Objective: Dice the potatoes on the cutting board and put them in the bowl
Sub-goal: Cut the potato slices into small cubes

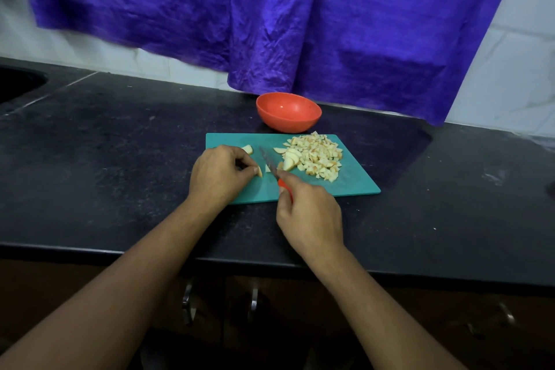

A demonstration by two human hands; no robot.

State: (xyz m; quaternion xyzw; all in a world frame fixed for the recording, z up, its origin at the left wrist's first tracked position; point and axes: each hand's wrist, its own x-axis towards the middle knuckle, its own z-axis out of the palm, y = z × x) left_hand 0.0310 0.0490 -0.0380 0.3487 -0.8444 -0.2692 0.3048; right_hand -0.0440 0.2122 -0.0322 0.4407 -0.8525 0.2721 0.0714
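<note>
Knife handle (284, 187) mostly hidden inside right hand (309, 216); potato piece (260, 172) largely under left hand (217, 173); board (345, 183) near-left corner covered; sink (18, 81) cut by left edge; dark object (551, 188) at right edge unidentifiable

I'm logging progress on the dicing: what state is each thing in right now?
bowl: upright, no potato visible inside.
cutting board: flat on the counter, carrying potato.
diced pile: heaped on the board's right side.
potato piece: pinched by left grip, on the board.
knife: held in right grip, blade beside the piece.
loose wedge: lying on the board by the left grip.
</note>
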